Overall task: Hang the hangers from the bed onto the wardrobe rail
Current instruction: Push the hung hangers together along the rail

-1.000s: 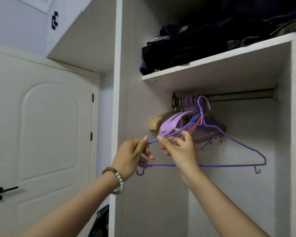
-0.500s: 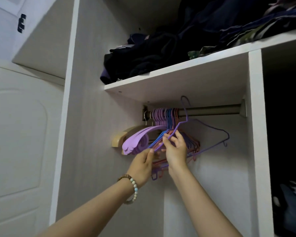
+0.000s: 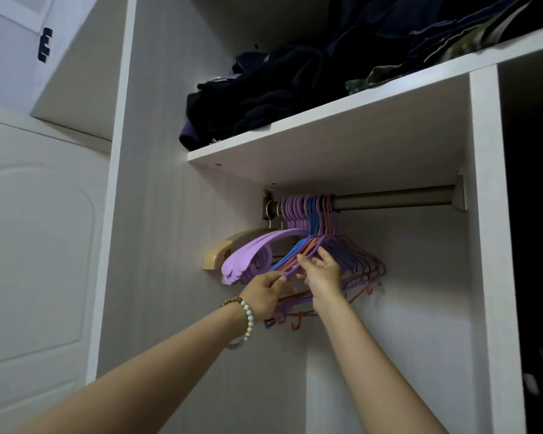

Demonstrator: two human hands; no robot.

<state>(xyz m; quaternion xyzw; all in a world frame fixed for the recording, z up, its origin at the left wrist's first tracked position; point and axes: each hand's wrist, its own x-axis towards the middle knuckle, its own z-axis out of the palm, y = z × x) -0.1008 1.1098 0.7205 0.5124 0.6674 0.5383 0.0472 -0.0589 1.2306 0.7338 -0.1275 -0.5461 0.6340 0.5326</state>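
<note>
Left hand (image 3: 264, 292), frame centre: pinches lower arm of purple hanger (image 3: 316, 247). Hanger sits within hanger bunch (image 3: 314, 214) at left end of rail (image 3: 392, 198). Right hand (image 3: 323, 274): fingers curled round same arm, higher up.

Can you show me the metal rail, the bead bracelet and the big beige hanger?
rail (image 3: 392, 198), head view, on its bare metal middle.
bead bracelet (image 3: 249, 314), head view, on the pale beads.
beige hanger (image 3: 218, 252), head view, on its thick left end.
</note>
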